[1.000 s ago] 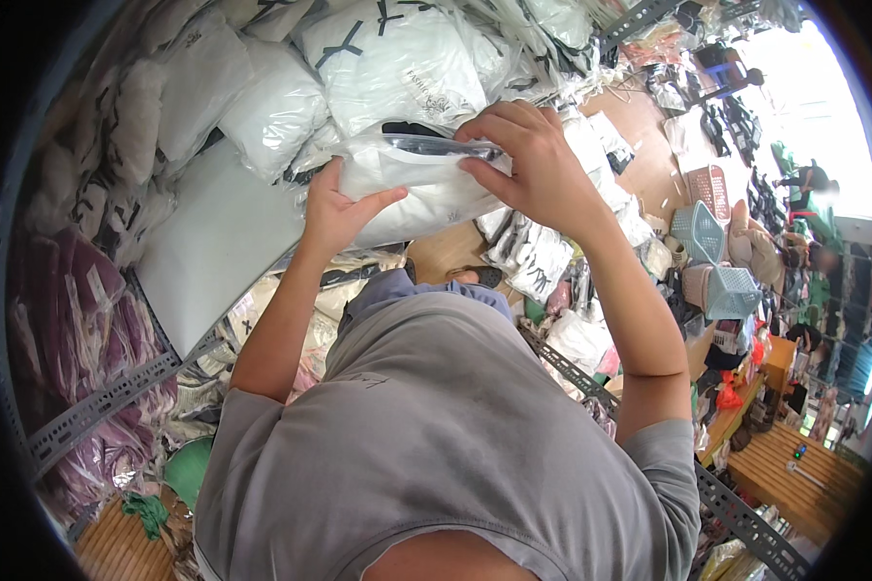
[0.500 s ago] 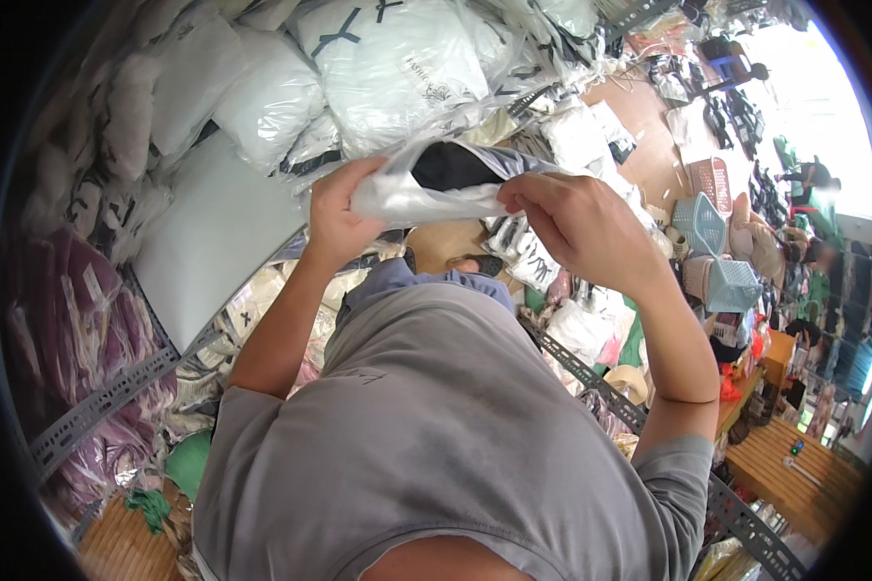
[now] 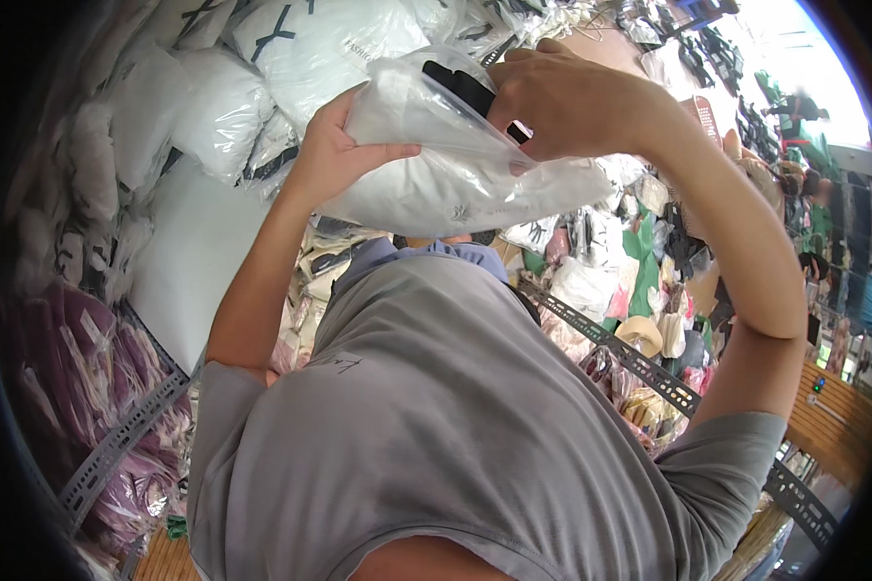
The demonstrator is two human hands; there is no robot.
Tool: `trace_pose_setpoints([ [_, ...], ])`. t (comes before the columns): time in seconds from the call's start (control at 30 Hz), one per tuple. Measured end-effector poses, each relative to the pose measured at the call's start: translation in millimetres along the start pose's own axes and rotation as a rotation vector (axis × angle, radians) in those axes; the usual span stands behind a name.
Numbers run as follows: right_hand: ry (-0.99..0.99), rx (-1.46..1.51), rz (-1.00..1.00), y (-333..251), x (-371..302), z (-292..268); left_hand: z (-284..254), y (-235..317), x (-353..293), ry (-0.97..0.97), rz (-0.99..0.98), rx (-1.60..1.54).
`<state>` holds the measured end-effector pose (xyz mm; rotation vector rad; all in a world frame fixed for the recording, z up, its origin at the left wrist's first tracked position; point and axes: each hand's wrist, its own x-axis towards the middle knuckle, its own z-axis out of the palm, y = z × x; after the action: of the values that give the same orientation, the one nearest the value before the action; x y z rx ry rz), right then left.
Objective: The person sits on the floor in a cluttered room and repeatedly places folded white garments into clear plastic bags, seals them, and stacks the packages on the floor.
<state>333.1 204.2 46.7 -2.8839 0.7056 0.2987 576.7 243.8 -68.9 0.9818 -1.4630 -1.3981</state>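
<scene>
A clear plastic bag with a folded white garment (image 3: 446, 179) is held up close in front of my grey shirt (image 3: 436, 416). My left hand (image 3: 334, 155) grips its left end, thumb lying across the front. My right hand (image 3: 562, 102) clasps the top right of the bag together with a flat black object (image 3: 460, 87), which looks like a small device. The bag covers my right hand's fingertips.
White bagged garments (image 3: 291, 48) are stacked on the shelf at upper left, purple bagged ones (image 3: 77, 368) at lower left. Perforated metal shelf rails (image 3: 649, 363) cross behind me. Mixed packaged goods (image 3: 639, 281) and a wooden floor (image 3: 843, 426) lie to the right.
Both hands have pulled the white bagged garment off the stack and drawn it nearer to me; my right hand now sits on top of it with the black object.
</scene>
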Motion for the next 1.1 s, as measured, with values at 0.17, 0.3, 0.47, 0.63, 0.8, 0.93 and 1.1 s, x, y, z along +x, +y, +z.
trace_pose_setpoints([
  [0.17,-0.127,0.069,0.137,-1.5,-2.3,-7.4,-2.6,-1.0,18.9,-0.079,0.004,0.110],
  [0.3,-0.081,0.228,0.350,-6.6,-5.2,-8.0,-7.4,-5.5,29.8,-0.123,0.009,0.009],
  [0.47,-0.018,0.225,0.307,-1.9,-16.9,-3.5,-4.9,-6.6,39.7,-0.194,0.015,-0.025],
  [0.63,-0.162,0.496,0.284,-0.9,-31.8,4.7,8.2,-0.3,42.3,-0.293,0.007,-0.014],
  [0.8,-0.175,0.422,0.304,-6.3,-45.6,42.1,26.3,-14.9,47.5,-0.451,-0.012,-0.052],
  [0.93,-0.090,0.252,0.348,-24.4,-47.3,57.9,33.1,-25.1,42.4,-0.443,-0.019,-0.017],
  [1.1,-0.006,0.353,0.451,-28.3,-46.8,61.2,20.8,-33.8,52.5,-0.412,0.013,0.041],
])
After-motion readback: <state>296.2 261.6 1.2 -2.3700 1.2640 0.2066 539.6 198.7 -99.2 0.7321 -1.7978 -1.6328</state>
